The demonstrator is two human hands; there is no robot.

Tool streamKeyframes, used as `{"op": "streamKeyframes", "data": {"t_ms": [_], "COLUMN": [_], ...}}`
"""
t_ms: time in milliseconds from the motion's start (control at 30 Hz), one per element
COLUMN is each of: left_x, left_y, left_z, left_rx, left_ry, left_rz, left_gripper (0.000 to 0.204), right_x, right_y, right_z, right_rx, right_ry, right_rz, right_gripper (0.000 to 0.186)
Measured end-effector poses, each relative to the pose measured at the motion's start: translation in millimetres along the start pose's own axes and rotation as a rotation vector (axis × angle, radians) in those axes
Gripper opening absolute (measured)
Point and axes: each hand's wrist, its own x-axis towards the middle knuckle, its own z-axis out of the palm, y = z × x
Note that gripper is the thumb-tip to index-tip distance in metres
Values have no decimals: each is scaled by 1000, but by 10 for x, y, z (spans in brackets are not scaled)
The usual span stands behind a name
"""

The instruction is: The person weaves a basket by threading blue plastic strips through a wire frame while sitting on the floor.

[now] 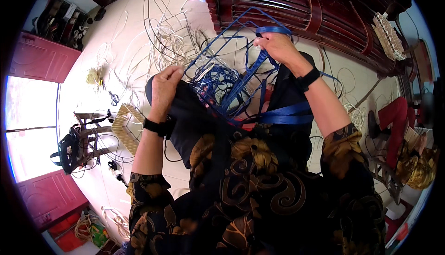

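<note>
My left hand (166, 87) is closed in a pinch above my left knee. A narrow blue plastic strap (211, 45) runs from its fingertips up and across toward my right hand (279, 48). The fingers of my right hand are curled, with a flat loop of the blue strap around them. Between my knees, a wire frame partly wrapped in blue strap (252, 73) stands tilted; much of it is hidden. A tangle of loose blue strap (215, 82) lies around it. Broad blue bands (288, 114) cross my right thigh.
Ahead on the tiled floor lie a heap of white strapping (168, 46) and a bare wire frame (157, 11). A dark red wooden bench (264, 4) stands behind. At left are a yellow slatted frame (128, 127), scissors (113, 98) and a stool (90, 134). Another person's red-clad leg (394, 116) shows at right.
</note>
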Motion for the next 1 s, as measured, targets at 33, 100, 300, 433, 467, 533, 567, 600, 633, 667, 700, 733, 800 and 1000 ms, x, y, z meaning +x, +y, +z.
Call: {"op": "streamKeyframes", "data": {"t_ms": [33, 100, 300, 433, 467, 533, 567, 600, 633, 667, 700, 733, 800, 1000], "left_x": [-3, -49, -518, -901, -957, -1015, -1012, -995, -967, -945, -929, -913, -867, -760], "left_y": [36, 64, 204, 16, 10, 40, 49, 48, 44, 45, 46, 48, 77, 46], "left_z": [17, -34, 56, 244, 316, 442, 486, 495, 494, 487, 488, 489, 512, 475], "left_rx": [-5, -2, -147, -238, -209, -208, -183, -176, -168, -160, -177, -195, -143, 18], "left_ry": [81, 215, 273, 108, 82, 76, 82, 52, 22, -3, -31, -59, -98, -100], "left_rz": [44, 73, -75, -186, -224, -254, -262, -265, -268, -272, -261, -251, -221, -160], "left_gripper": [19, 23, 25, 21, 22, 27, 30, 31, 33, 34, 34, 35, 35, 34], "right_x": [-41, -220, -604, -733, -795, -903, -921, -936, -950, -959, -972, -989, -1058, -1225], "right_y": [8, -57, 90, 169, 127, 18, 42, 76, 114, 157, 208, 244, 274, 218], "right_z": [-7, 17, 180, 324, 326, 307, 303, 307, 316, 346, 383, 404, 396, 403], "right_rx": [-13, -30, 313, 549, 577, 604, 651, 698, 746, 803, 860, 917, 978, 1131], "right_ry": [41, 120, 143, 153, 165, 173, 164, 155, 145, 155, 164, 173, 100, 104], "right_rz": [-10, -36, 203, 290, 312, 346, 351, 357, 362, 364, 365, 366, 404, 436], "right_gripper": [34, 35, 27, 23, 23, 23, 22, 22, 21, 21, 20, 19, 20, 19]}}
